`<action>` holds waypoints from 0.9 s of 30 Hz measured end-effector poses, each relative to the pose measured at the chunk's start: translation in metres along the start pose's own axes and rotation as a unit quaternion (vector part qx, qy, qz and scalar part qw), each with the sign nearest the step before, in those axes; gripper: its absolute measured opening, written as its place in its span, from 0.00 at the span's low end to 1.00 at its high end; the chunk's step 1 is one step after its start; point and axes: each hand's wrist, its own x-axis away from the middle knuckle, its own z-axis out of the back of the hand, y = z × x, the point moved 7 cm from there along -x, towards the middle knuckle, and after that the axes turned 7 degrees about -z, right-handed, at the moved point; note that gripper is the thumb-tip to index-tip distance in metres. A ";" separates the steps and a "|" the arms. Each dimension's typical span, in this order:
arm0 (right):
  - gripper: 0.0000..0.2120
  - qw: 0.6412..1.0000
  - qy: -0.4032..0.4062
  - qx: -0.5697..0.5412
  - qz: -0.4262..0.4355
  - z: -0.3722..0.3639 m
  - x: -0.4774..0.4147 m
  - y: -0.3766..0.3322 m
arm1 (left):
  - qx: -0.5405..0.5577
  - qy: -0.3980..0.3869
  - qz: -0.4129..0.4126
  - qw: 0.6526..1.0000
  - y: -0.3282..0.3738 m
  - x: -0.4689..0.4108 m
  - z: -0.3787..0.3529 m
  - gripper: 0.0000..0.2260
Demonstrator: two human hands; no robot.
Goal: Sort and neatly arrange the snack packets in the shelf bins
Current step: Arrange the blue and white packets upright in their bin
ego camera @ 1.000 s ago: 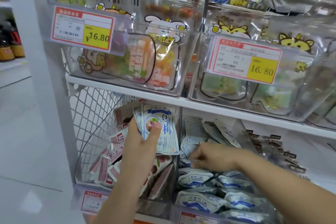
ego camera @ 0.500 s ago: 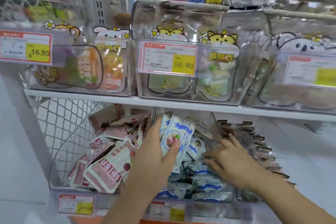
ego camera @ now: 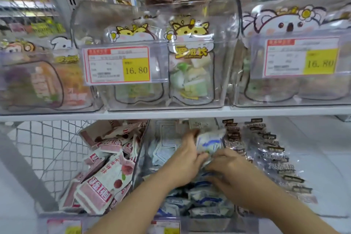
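Note:
Both of my hands reach into the clear middle bin (ego camera: 141, 157) on the lower shelf, which holds several blue-and-white snack packets (ego camera: 207, 197). My left hand (ego camera: 185, 159) grips one blue-and-white packet (ego camera: 209, 141) and holds it upright over the pile. My right hand (ego camera: 228, 167) lies just right of it with its fingers on the packets under that one; whether it grips any is hidden. The left bin holds pink-and-white packets (ego camera: 102, 182). Dark-labelled clear packets (ego camera: 273, 157) fill the bin on the right.
The upper shelf (ego camera: 171, 113) carries clear bins of cartoon-animal bags with 16.80 price tags (ego camera: 117, 64). A wire mesh panel (ego camera: 49, 148) closes the shelf's left end. Price labels (ego camera: 164, 228) line the lower bins' front edge.
The view has swung right and closer. My left hand carried the blue-and-white packet from beside the pink bin into the middle bin, and my right hand moved in to meet it.

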 end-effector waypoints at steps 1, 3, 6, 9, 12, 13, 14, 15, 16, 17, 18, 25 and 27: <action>0.07 1.000 -0.001 -0.022 0.002 0.003 -0.001 0.000 | 0.005 -0.030 0.011 0.999 -0.004 -0.002 -0.002 0.26; 0.05 0.997 0.037 -0.060 -0.002 0.015 0.000 0.003 | 0.030 -0.076 0.028 0.996 -0.014 -0.005 0.002 0.24; 0.09 0.988 0.135 -0.055 -0.048 0.033 0.002 0.016 | -0.005 -0.120 0.022 0.993 -0.019 -0.005 0.010 0.21; 0.21 0.990 0.102 -0.034 -0.096 0.030 -0.003 0.020 | -0.035 -0.152 0.012 0.988 -0.019 -0.001 0.005 0.21; 0.22 0.992 0.016 -0.036 -0.121 0.022 -0.007 0.017 | -0.028 -0.210 0.028 0.977 -0.021 0.004 0.004 0.24; 0.22 0.993 0.004 -0.021 -0.117 0.021 -0.009 0.016 | -0.025 -0.231 0.030 0.972 -0.022 0.005 0.005 0.27; 0.22 0.994 -0.002 -0.008 -0.109 0.021 -0.010 0.014 | -0.022 -0.252 0.032 0.967 -0.021 0.006 0.007 0.28; 0.22 0.995 -0.015 0.004 -0.100 0.020 -0.011 0.012 | -0.014 -0.274 0.033 0.961 -0.017 0.007 0.010 0.29; 0.21 0.995 -0.027 0.013 -0.091 0.018 -0.012 0.009 | -0.003 -0.289 0.040 0.956 -0.016 0.008 0.015 0.29; 0.20 0.996 -0.034 0.018 -0.084 0.017 -0.012 0.007 | 0.005 -0.292 0.046 0.955 -0.015 0.006 0.021 0.27; 0.18 0.996 -0.038 0.018 -0.080 0.015 -0.013 0.006 | -0.003 -0.277 0.049 0.960 -0.017 0.000 0.030 0.25; 0.16 0.995 -0.052 -0.001 -0.085 0.013 -0.014 0.007 | -0.134 -0.143 0.170 0.966 -0.053 -0.029 0.044 0.25; 0.16 0.995 -0.050 -0.008 -0.086 0.015 -0.015 0.008 | -0.090 -0.100 0.218 0.967 -0.066 -0.033 0.034 0.32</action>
